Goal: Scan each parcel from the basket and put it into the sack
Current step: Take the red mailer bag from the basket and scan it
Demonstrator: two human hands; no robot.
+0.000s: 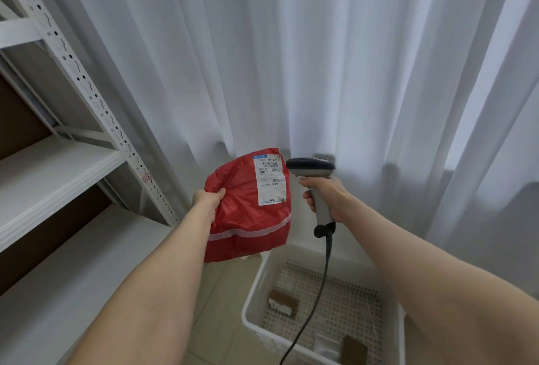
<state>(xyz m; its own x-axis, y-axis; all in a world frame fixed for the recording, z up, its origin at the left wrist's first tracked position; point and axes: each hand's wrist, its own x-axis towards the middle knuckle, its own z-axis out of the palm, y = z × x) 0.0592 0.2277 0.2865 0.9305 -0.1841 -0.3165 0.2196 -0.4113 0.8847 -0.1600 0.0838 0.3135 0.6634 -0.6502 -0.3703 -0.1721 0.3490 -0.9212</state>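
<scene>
1. The fingers (219,193) of the left hand (208,200) pinch the left edge of the red parcel (242,219). They hold it up over the floor, with its white label (271,181) facing the camera.
2. The fingers (308,202) of the right hand (326,195) are wrapped round the grey handle of the scanner (310,168). Its dark head is just beside the label's right edge and points left.
3. The step in hand looks like reading the barcode (269,164) near the label's top. The head seems close and side-on, so drawing the scanner back and turning the parcel's face towards it should help. Pulling the crinkled film flat would help too.
4. The cable (315,300) hangs over the white basket (253,306) below, where a small brown box (283,303) waits. It could snag.
5. The sack is not in view.
</scene>
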